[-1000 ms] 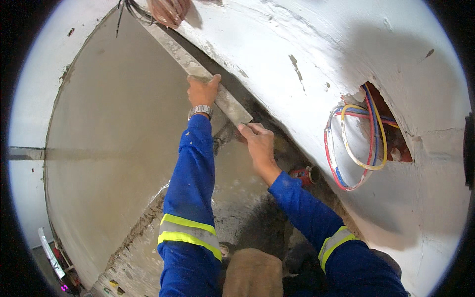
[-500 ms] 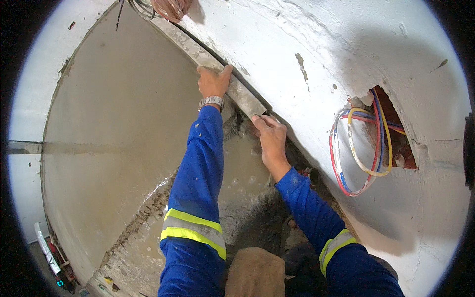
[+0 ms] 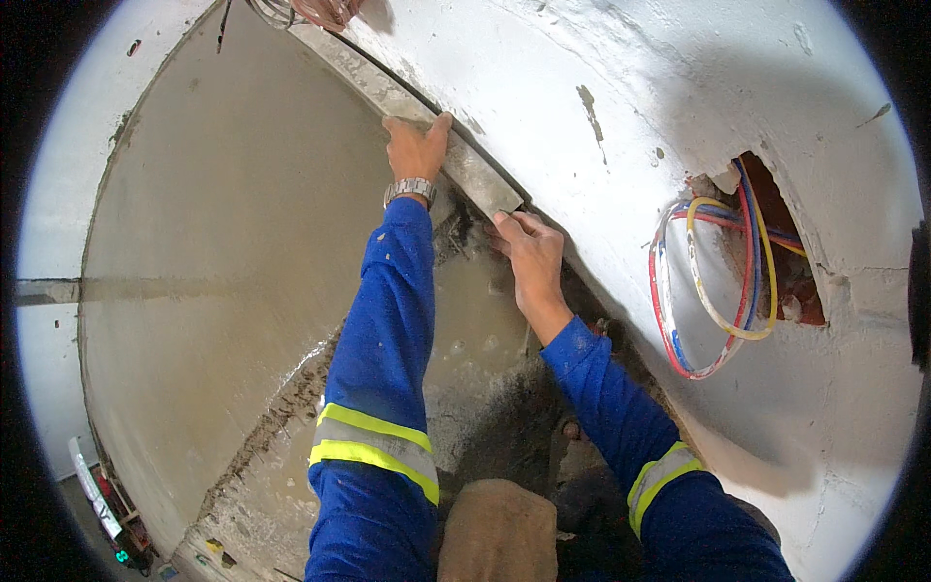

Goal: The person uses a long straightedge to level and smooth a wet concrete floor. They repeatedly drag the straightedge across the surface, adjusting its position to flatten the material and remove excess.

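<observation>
A long, straight screed bar [image 3: 478, 179], smeared with grey mortar, lies along the foot of the white wall. My left hand [image 3: 417, 150] is closed across it, thumb on the wall side and fingers over the other edge. At the bar's near end, my right hand [image 3: 533, 257] grips with the thumb on top; its other fingers are partly hidden beneath. Smooth wet mortar [image 3: 233, 184] spreads to the left of the bar. Rougher, wetter mortar [image 3: 475, 310] shows between my forearms.
Coiled red, blue, white and yellow cables [image 3: 669, 310] hang from a broken wall opening [image 3: 790, 262] on the right. A pinkish plastic-wrapped bundle [image 3: 328, 12] sits by the bar's far end. A ragged mortar edge [image 3: 267, 422] runs at lower left. My knee [image 3: 497, 532] is below.
The bar's near end and both hands appear slightly higher and further left in view, while the whole view has shifted a little. Both hands keep their hold on the bar.
</observation>
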A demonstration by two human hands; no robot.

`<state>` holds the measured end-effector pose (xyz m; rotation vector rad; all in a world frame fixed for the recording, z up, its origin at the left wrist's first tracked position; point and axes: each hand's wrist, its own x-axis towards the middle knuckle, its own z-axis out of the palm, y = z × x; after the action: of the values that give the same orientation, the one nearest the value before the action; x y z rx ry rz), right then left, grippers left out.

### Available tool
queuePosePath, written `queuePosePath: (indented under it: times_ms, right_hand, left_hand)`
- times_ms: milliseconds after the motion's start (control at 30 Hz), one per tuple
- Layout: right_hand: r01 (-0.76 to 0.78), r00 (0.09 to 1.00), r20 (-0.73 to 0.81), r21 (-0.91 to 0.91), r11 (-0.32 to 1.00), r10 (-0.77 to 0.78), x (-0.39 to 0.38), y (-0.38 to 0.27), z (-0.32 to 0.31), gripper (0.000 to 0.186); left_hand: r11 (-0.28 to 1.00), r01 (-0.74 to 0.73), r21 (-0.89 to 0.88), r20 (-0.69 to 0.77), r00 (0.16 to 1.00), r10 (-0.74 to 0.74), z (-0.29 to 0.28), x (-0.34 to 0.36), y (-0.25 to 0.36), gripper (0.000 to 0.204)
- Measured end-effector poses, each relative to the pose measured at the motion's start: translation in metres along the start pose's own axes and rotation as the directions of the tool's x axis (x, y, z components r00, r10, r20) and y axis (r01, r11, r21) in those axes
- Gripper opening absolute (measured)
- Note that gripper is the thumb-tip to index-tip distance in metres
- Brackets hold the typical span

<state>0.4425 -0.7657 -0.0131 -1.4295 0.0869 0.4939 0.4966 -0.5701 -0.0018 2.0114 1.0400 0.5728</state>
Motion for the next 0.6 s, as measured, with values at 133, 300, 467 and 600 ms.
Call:
queuePosePath:
  times_ms: [133,300,467,600]
  right_hand:
    - [0.024,1.0,0.013,0.001,1.0,-0.024,0.011,0.01,-0.008,0.022]
    - [0.027,0.999,0.023,-0.016,1.0,-0.027,0.02,0.013,-0.01,0.021]
    - [0.04,0.999,-0.036,0.038,0.998,-0.038,0.014,0.006,-0.003,0.026]
    - [0.008,1.0,0.02,0.043,0.999,-0.009,0.009,-0.001,-0.011,0.024]
  left_hand:
    - [0.999,0.033,-0.022,0.056,0.998,-0.032,0.006,-0.001,0.004,0.092]
    - [0.999,0.034,-0.029,0.063,0.998,-0.032,0.01,0.002,0.003,0.097]
    - [0.998,0.037,-0.043,0.05,0.998,-0.034,0.01,0.002,0.003,0.096]
    - [0.996,0.08,0.042,0.044,0.996,-0.082,0.004,0.001,0.017,0.088]
